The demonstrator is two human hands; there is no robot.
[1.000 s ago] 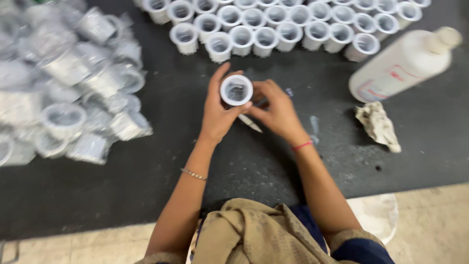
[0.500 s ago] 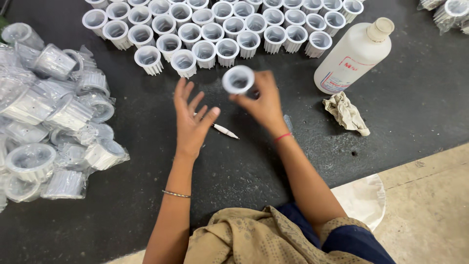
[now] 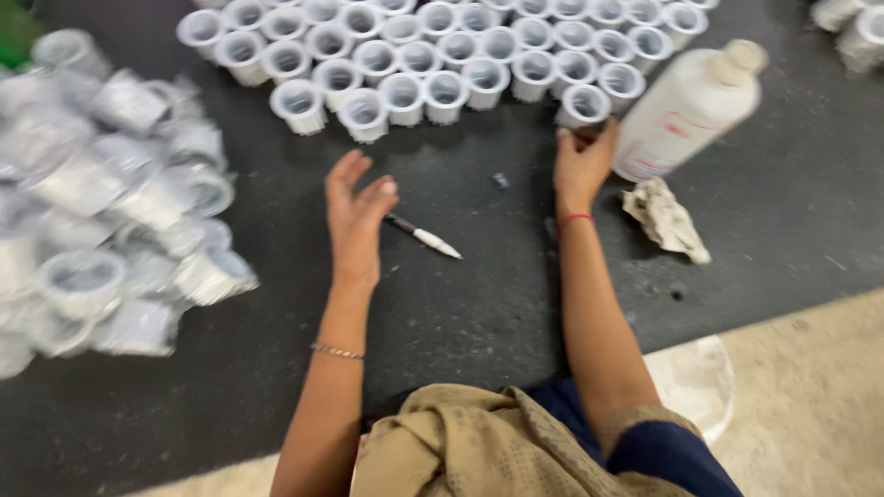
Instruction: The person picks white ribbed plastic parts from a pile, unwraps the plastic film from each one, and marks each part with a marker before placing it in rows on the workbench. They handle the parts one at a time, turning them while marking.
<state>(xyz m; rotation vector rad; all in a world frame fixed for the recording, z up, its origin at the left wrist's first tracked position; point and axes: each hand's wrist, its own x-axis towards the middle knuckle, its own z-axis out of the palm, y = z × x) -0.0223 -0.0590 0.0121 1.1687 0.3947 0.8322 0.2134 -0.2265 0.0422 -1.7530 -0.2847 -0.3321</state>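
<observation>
Where fingertips rest: white cup (image 3: 584,106) in right grip (image 3: 583,156)

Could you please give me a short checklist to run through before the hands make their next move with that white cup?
1. Right hand has the white cup at its fingertips: ok.
2. Cup stands upright at the end of the rows of cups: ok.
3. Cup is fully let go: cannot tell, the picture is blurred.
4. Left hand is open and holds nothing: ok.
5. Pen lies on the mat beside the left hand: ok.
6. Bottle is apart from the right hand: not ok, it lies right against it.
</observation>
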